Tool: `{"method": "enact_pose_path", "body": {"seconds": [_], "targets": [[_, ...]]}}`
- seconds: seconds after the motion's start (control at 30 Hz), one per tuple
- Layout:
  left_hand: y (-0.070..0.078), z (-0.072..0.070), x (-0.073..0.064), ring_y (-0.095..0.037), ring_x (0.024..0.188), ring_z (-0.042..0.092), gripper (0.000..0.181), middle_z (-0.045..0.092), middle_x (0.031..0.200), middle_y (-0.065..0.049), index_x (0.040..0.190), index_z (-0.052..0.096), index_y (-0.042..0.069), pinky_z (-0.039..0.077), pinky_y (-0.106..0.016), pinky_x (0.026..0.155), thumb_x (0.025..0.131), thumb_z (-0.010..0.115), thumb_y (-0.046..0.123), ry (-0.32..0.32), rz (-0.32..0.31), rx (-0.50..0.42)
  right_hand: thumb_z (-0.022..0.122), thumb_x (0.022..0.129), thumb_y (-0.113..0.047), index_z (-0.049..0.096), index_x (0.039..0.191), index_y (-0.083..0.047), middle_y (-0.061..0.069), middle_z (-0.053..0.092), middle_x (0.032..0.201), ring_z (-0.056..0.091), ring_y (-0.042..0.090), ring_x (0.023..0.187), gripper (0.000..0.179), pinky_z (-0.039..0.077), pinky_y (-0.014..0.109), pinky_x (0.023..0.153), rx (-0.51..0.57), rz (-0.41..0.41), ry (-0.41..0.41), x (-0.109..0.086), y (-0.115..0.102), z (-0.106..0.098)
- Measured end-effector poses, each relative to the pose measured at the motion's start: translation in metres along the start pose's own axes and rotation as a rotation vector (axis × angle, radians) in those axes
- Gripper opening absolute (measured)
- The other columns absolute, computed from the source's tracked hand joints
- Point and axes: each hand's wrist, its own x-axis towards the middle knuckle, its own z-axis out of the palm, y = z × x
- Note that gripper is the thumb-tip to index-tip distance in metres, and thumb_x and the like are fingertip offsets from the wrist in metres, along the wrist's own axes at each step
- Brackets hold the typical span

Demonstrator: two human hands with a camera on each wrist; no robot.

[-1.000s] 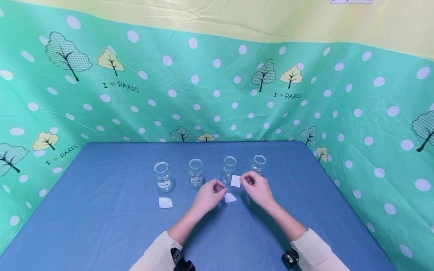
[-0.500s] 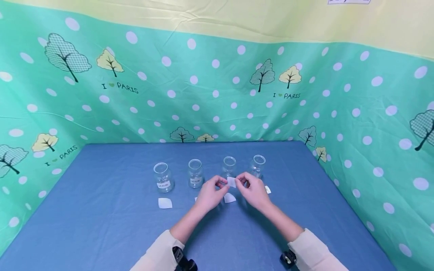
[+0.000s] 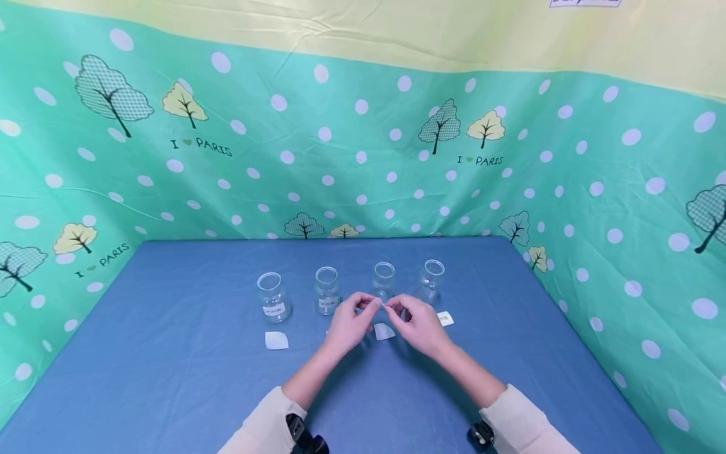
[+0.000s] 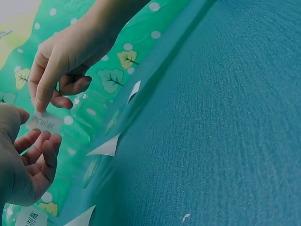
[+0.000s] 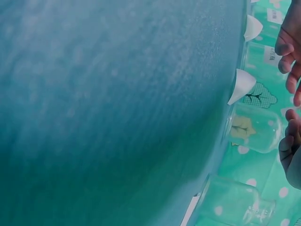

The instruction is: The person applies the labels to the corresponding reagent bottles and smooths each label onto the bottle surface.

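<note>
Both hands meet in front of the third clear glass jar (image 3: 384,272) in the head view, with a small white label (image 4: 45,122) between them. Dark printed characters show on its face in the left wrist view. My right hand (image 3: 418,325) pinches the label's upper edge from above. My left hand (image 3: 350,323) holds its other edge, between thumb and fingertips. Just below the hands, a curled white paper piece (image 3: 384,331) lies on the blue table. In the head view the fingers hide most of the label and the jar's lower part.
Two jars at left, the first jar (image 3: 272,290) and second jar (image 3: 327,287), carry printed labels. A fourth jar (image 3: 432,277) stands at right, with a printed white label piece (image 3: 445,318) before it. Another paper piece (image 3: 276,340) lies at left. Polka-dot cloth (image 3: 363,157) hangs behind.
My right hand has carried the label leftward to the left hand, and the fingertips have drawn together around it. The printed piece at right has come into sight from behind the right hand.
</note>
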Motion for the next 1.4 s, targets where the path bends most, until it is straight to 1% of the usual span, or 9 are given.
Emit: {"method": "enact_pose_path", "body": {"seconds": [0.13,0.27,0.5,0.7,0.93,0.97,1.1,1.17,1.4], "targets": [[-0.0002,-0.0007,-0.0005,-0.035,0.063,0.064,0.029,0.063,0.085,-0.011,0.101,0.064,0.006,0.049,-0.027,0.054,0.092,0.058,0.032,0.015,-0.004,-0.012,0.066,0.085,-0.013,0.066,0.091,-0.014,-0.007,0.058,0.072,0.047,0.001,0.058,0.006,0.043,0.016,0.055,-0.043,-0.043,-0.012,-0.0009,-0.0015,0.0014],[-0.0001,-0.0009,-0.0012,-0.036,0.064,0.064,0.026,0.064,0.086,-0.013,0.101,0.064,0.004,0.05,-0.027,0.054,0.092,0.058,0.028,0.019,-0.009,-0.03,0.066,0.086,-0.015,0.066,0.091,-0.015,-0.007,0.059,0.073,0.051,0.007,0.058,0.005,0.043,0.015,0.056,-0.07,-0.058,-0.023,-0.0008,-0.0032,0.0023],[-0.001,0.0001,-0.0006,-0.026,0.059,0.063,0.019,0.065,0.086,-0.013,0.098,0.065,0.004,0.05,-0.025,0.053,0.092,0.058,0.02,0.034,-0.014,-0.02,0.067,0.085,-0.015,0.066,0.09,-0.015,-0.006,0.06,0.073,0.053,0.009,0.058,0.005,0.043,0.015,0.056,-0.095,-0.088,-0.021,-0.0007,-0.0035,0.0031],[0.0,0.0006,0.0013,-0.03,0.06,0.064,0.018,0.065,0.085,-0.013,0.096,0.066,0.003,0.049,-0.024,0.052,0.09,0.06,0.02,0.065,-0.018,-0.025,0.067,0.084,-0.014,0.067,0.09,-0.015,-0.006,0.061,0.073,0.055,0.01,0.059,0.005,0.043,0.013,0.056,-0.104,-0.132,-0.008,-0.0007,-0.0029,0.0037],[0.0007,0.0008,0.0049,-0.01,0.051,0.058,0.017,0.065,0.081,-0.013,0.093,0.068,0.004,0.048,-0.023,0.05,0.088,0.062,0.019,0.099,-0.021,-0.002,0.068,0.083,-0.012,0.066,0.09,-0.014,-0.006,0.062,0.074,0.058,0.012,0.06,0.007,0.043,0.012,0.056,-0.099,-0.166,0.017,-0.0004,-0.0035,0.0035],[0.0009,0.0008,0.005,-0.009,0.05,0.057,0.018,0.065,0.08,-0.013,0.093,0.068,0.003,0.048,-0.023,0.05,0.088,0.062,0.019,0.1,-0.023,-0.005,0.068,0.083,-0.012,0.066,0.09,-0.014,-0.005,0.061,0.074,0.057,0.012,0.06,0.007,0.043,0.012,0.056,-0.098,-0.17,0.02,-0.0004,-0.0039,0.0031],[0.0026,0.0008,0.005,-0.007,0.05,0.056,0.017,0.065,0.08,-0.013,0.092,0.069,0.003,0.048,-0.023,0.051,0.088,0.062,0.018,0.106,-0.024,-0.011,0.07,0.082,-0.012,0.066,0.09,-0.014,-0.006,0.06,0.072,0.056,0.011,0.057,0.009,0.043,0.012,0.055,-0.107,-0.184,0.033,-0.0001,-0.004,0.002],[0.0026,0.0011,0.005,-0.006,0.05,0.056,0.018,0.065,0.08,-0.013,0.092,0.068,0.002,0.049,-0.024,0.051,0.088,0.062,0.018,0.109,-0.013,-0.01,0.071,0.081,-0.012,0.066,0.09,-0.014,-0.005,0.06,0.071,0.054,0.01,0.055,0.011,0.042,0.012,0.055,-0.113,-0.187,0.038,0.0001,-0.0033,0.0013],[0.0002,0.0016,0.0057,-0.007,0.05,0.056,0.016,0.066,0.08,-0.012,0.092,0.069,0.004,0.048,-0.023,0.05,0.088,0.062,0.018,0.107,-0.011,-0.009,0.072,0.081,-0.015,0.066,0.09,-0.014,-0.005,0.06,0.071,0.054,0.01,0.055,0.011,0.042,0.014,0.054,-0.125,-0.157,0.018,0.0003,-0.002,-0.0027]]}}
